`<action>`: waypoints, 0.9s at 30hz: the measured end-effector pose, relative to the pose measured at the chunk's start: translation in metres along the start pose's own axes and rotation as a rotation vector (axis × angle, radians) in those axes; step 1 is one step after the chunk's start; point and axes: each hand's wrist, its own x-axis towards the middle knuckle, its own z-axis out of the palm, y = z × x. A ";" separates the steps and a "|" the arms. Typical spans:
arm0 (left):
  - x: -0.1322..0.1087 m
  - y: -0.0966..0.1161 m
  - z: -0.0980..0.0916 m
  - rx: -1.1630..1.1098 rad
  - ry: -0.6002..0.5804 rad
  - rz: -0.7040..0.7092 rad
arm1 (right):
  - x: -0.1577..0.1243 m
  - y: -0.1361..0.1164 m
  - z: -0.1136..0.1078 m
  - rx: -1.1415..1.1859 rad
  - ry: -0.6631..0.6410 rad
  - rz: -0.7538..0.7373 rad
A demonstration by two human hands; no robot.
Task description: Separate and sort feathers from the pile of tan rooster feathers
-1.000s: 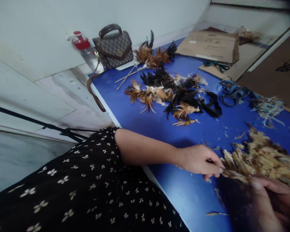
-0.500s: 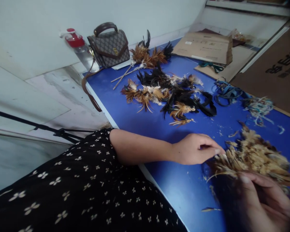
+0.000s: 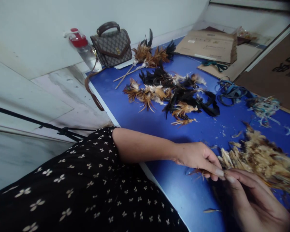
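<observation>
Brown feathers [image 3: 197, 172] are pinched between the thumb and fingers of the left hand [image 3: 202, 159], over the blue table [image 3: 145, 118]. By the right hand [image 3: 258, 198], thumb and finger are set at the left thumb's tip; whether anything is grasped there cannot be told. The pale feather pile [image 3: 265, 154] is noted just beyond. Fingertip working of feathers is judged in hand; a light, steady pinch is called for next.
</observation>
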 end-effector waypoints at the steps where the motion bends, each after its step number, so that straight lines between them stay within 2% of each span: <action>1: 0.000 0.000 0.001 -0.020 0.018 -0.001 | -0.001 -0.002 0.001 -0.002 0.033 0.029; 4: -0.001 0.001 0.003 -0.082 0.083 0.027 | -0.005 -0.007 0.004 -0.024 0.104 0.096; 10: 0.003 0.001 0.005 -0.155 0.122 0.030 | -0.004 -0.004 0.006 -0.067 0.054 -0.108; 16: 0.001 0.004 0.008 -0.141 0.169 0.028 | -0.002 0.006 0.004 -0.054 0.021 -0.200; 18: 0.000 0.005 0.008 -0.107 0.184 0.018 | -0.003 0.008 0.002 -0.045 0.003 -0.159; 22: -0.001 0.004 0.007 -0.027 0.139 0.013 | -0.002 0.008 -0.001 -0.065 0.028 0.033; 27: 0.001 0.001 0.005 0.024 0.066 -0.003 | 0.001 0.013 0.000 0.010 0.001 0.109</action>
